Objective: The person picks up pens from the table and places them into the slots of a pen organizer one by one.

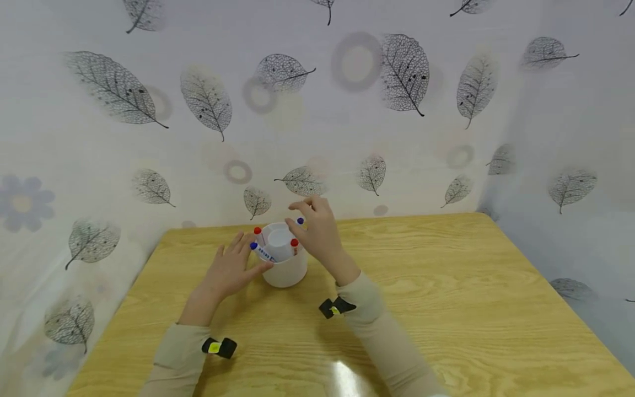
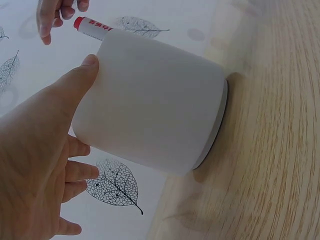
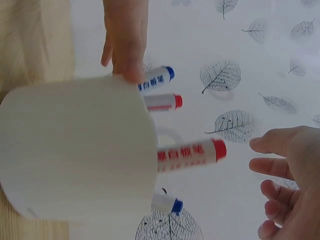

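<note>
A white round pen holder (image 1: 285, 274) stands upright on the table, with a raised round part in its middle. Whiteboard markers stick out around it: two with red caps, a red marker (image 1: 295, 247) at the front right and another red marker (image 1: 258, 234) at the left; two with blue caps, a blue marker (image 1: 263, 252) at the front left and another blue marker (image 1: 300, 221) by the right hand. My left hand (image 1: 225, 275) is at the holder's left side, thumb touching near the rim, fingers spread. Over the right side hovers my right hand (image 3: 295, 175), thumb and fingers apart, holding nothing.
The wooden table (image 1: 446, 298) reaches back to a wall covering (image 1: 317, 127) printed with leaves, just behind the holder. A black strap (image 1: 337, 307) is on the right wrist and another black strap (image 1: 220, 347) on the left.
</note>
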A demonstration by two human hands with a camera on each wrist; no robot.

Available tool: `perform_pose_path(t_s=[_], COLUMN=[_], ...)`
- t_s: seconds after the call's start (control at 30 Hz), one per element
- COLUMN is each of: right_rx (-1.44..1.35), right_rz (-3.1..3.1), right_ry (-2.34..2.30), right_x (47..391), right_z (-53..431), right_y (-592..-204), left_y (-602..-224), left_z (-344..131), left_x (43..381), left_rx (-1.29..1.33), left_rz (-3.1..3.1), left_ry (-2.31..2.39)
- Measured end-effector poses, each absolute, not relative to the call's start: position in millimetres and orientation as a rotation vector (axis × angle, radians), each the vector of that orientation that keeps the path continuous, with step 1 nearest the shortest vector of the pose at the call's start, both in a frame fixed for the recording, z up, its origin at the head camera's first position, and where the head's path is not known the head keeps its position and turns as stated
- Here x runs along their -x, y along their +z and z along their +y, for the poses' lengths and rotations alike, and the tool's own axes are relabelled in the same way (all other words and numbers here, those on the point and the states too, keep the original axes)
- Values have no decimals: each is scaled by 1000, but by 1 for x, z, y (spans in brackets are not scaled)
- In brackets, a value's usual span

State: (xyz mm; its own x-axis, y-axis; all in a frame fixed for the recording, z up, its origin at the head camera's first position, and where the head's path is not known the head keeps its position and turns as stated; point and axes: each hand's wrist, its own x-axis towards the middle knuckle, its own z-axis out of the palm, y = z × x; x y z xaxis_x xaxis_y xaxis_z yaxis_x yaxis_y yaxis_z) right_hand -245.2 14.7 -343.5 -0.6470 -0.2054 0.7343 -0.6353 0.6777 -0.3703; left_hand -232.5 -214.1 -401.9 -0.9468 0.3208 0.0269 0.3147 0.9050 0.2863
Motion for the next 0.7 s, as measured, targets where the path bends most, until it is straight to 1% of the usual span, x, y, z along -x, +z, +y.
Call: perform_pose_path(t_s=[0.27, 0.7], right_rx=[-584, -484], right_rz=[-2216, -2306], right_ry=[758, 627], right_x=[250, 246], right_z=[46, 105], right_y=[-351, -371], left_y=[-399, -401], left_z=[-211, -212], left_x=[233, 236], left_rx=[-495, -554], left_rz=[3041, 3049], left_ry=[444, 382])
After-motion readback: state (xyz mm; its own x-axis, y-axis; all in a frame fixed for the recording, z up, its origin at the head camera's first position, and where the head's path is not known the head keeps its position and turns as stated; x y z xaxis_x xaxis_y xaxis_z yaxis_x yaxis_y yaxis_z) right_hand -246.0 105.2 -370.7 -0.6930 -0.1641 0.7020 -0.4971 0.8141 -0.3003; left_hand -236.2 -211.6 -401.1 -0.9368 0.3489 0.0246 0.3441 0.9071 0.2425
